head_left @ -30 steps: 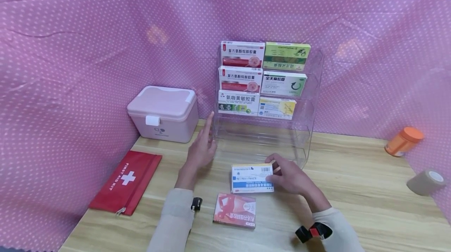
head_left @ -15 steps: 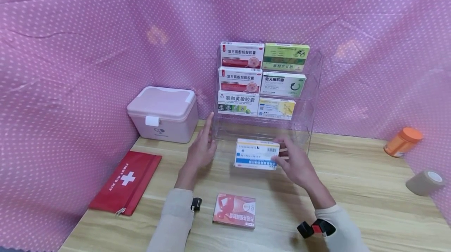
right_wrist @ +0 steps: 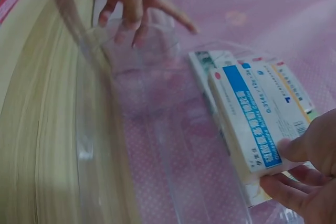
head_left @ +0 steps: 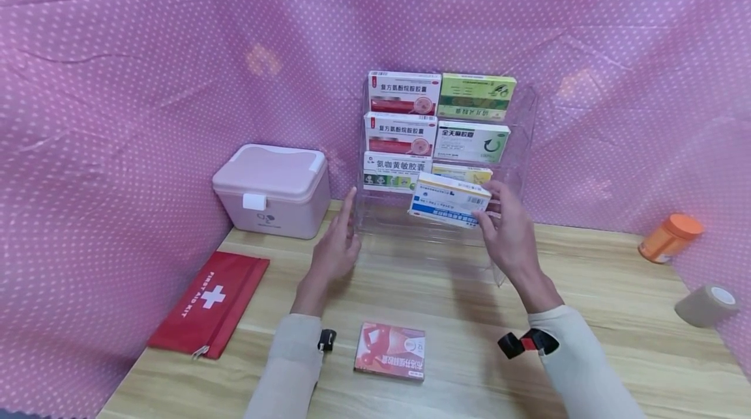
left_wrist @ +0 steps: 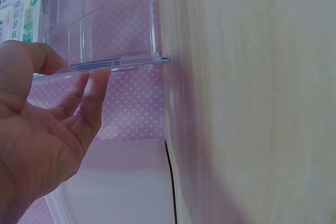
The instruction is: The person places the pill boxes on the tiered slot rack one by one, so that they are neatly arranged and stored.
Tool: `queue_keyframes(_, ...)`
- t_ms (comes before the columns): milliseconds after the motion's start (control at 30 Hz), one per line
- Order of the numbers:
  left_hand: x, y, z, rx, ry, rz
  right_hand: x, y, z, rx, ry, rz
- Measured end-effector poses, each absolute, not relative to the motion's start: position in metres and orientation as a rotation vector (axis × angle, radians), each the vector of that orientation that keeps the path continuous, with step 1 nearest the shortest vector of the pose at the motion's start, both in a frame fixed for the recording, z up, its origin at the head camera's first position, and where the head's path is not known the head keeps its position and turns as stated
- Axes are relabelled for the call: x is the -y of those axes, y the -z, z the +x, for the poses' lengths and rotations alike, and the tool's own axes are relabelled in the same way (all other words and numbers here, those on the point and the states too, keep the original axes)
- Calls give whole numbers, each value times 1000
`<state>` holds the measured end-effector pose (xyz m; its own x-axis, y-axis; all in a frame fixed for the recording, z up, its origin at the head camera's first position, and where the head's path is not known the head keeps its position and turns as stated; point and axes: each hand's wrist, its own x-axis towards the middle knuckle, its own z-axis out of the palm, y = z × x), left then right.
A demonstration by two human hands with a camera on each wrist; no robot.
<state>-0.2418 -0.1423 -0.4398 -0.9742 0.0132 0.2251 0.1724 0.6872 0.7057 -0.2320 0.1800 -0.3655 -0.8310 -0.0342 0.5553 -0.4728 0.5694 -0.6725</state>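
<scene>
Medicine box, white with a blue stripe, is sitting in the right hand up off the table, right in front of the clear acrylic rack; thumb and fingers are pinching its right-hand end, so pretty much the whole box is sticking out to the left of the fingertips with nothing under it; long axis is running side to side, roughly in line with the shelf fronts, with the left end riding a bit higher than the pinched end. It's hovering at about the level of the third row down, overlapping the yellow box on that shelf, and just right of the green and white box; can't tell from the head view whether it's touching the shelf lip or only close; the wrist view is showing it lying right against the boxes already shelved.

Left hand is holding nothing; fingers are straight and slightly spread, tips resting against the rack's left wall edge, like it's steadying the thing; so the right hand is the one on the box, and the left is well off to the side of it.

The empty lower shelves are sitting below and slightly toward the person from the fingertips. The red box is lying flat on the wooden table between the two sleeves, well back from both hands.
</scene>
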Motion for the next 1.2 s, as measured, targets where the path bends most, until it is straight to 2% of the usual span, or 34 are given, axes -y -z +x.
queue_keyframes(233, 142, 440, -241, 2693, 1163, -153, -177, 381, -247, 2302, -1002, 343)
queue_keyframes(467, 142, 441, -241, 2703, 1168, -154, -165, 397, -254, 2349, -991, 308)
queue_keyframes(867, 140, 437, -243, 2718, 1179, -129, -128, 397, -260, 2376, -974, 350)
queue_keyframes(1200, 140, 436, -242, 2732, 1183, -109, -115, 399, -264, 2342, -1003, 382)
